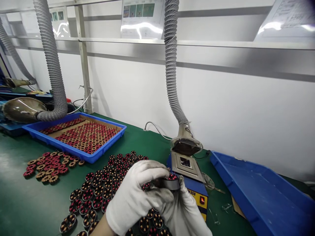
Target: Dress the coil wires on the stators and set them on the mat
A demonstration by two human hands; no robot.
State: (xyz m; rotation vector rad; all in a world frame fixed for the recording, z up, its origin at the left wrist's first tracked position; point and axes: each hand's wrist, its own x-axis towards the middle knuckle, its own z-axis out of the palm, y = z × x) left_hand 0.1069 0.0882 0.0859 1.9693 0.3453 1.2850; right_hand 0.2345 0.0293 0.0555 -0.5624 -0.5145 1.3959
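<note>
A round motor stator in a dark metal ring (171, 183) is held up between my white-gloved hands, its red segments showing on top. My left hand (139, 193) has its fingers and thumb closed around the left side of the ring. From the right, my right hand (184, 208) grips the ring's edge with its fingertips; its lower fingers are partly hidden behind the left hand. Many similar ringed stators (98, 191) with red or tan segments lie on the green table beneath and left of my hands. Behind the right hand stands a solder pot (190, 170) with a lit red switch.
A blue tray (92, 159) full of red and tan stator cores stands at the left back, with a loose pile of cores (50, 167) before it. Another blue tray (258, 193) is at right. A fume hose (171, 65) hangs over the solder pot. Wire bits (215, 218) lie nearby.
</note>
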